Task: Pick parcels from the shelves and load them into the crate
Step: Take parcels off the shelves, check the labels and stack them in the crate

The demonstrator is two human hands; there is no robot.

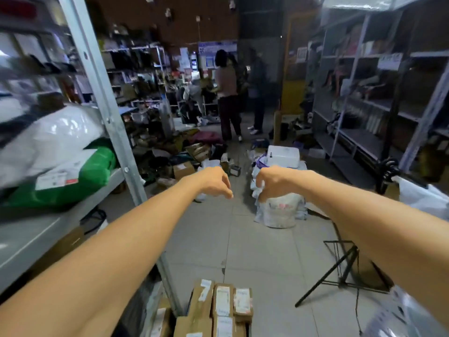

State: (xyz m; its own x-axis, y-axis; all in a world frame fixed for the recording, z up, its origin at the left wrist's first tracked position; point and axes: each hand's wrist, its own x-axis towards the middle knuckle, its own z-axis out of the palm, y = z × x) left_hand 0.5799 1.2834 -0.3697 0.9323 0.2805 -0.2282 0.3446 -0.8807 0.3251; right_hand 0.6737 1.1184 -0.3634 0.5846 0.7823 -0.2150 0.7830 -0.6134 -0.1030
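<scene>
Gripping white bag [279,210], right hand [272,182]; cardboard parcels [222,300] packed upright.

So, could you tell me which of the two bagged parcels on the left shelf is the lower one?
The green parcel, resting on the shelf board with a white label across it; the glossy white parcel bulges above it.

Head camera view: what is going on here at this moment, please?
A person stands in a storeroom aisle with both bare arms stretched forward. The left hand hangs with loosely curled fingers and holds nothing. The right hand is curled at the top of a white bag on the floor; whether it grips the bag is unclear. A white parcel and a green parcel lie on the shelf at the left. Labelled cardboard boxes sit low in front. No crate is plainly visible.
</scene>
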